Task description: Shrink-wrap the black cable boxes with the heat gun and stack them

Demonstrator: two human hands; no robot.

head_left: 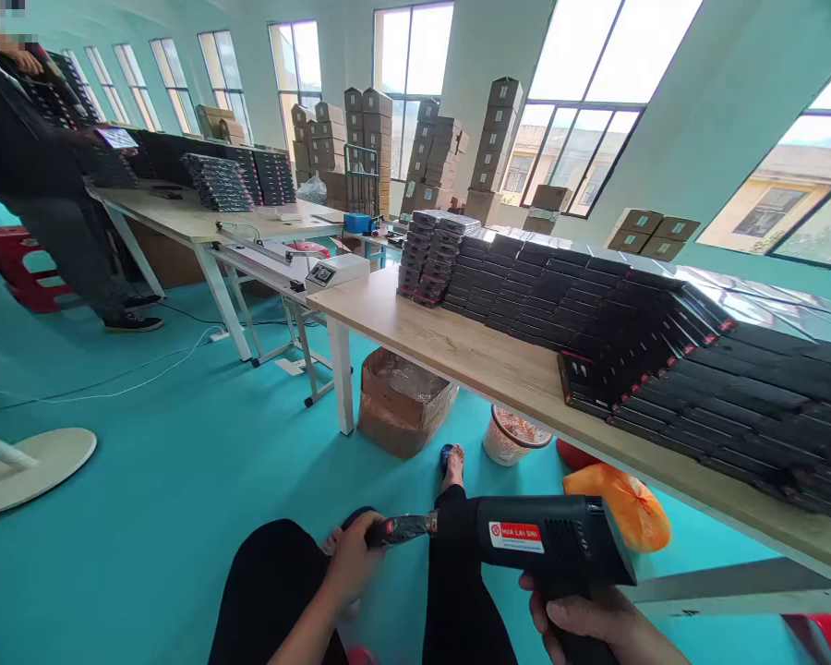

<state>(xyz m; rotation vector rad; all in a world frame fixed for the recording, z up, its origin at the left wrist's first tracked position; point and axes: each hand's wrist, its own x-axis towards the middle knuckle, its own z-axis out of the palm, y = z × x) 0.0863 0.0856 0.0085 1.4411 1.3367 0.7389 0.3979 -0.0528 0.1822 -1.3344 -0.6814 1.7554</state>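
Note:
Low in the head view, my right hand [588, 617] is wrapped round the handle of a black heat gun [526, 534] with a red and white label. Its metal nozzle points left. My left hand [352, 562] grips one end of a small black item [403, 528] in shiny clear film, with a bit of red on it. The item's other end is right at the nozzle; whether they touch I cannot tell. Both hands are above my lap, left of the table edge.
Stacked black boxes [547, 286] cover much of the wooden table [388, 309] at right. Below stand an open carton [405, 402], a waste bin [509, 439] and an orange bag [623, 503]. A person [48, 175] stands at the far left.

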